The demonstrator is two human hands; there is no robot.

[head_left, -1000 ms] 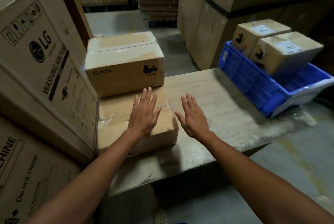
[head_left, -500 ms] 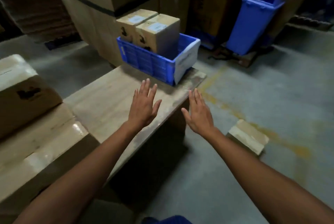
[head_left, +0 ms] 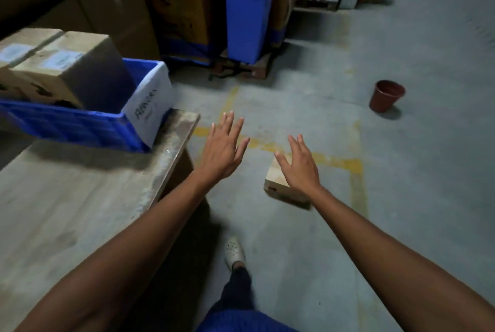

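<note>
Both left hand (head_left: pixel 223 152) and right hand (head_left: pixel 300 168) are open and empty. The cardboard box (head_left: pixel 276 180) lies on the floor (head_left: pixel 334 238) beneath the right hand, the nearer one.

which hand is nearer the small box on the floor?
Right. The right hand hangs over the small box, overlapping it in view; the left hand is off to the box's left, by the table corner.

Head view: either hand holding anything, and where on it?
Nothing held: left hand and right hand are open, fingers spread, over the floor; the small box lies under the right hand, ungripped.
</note>
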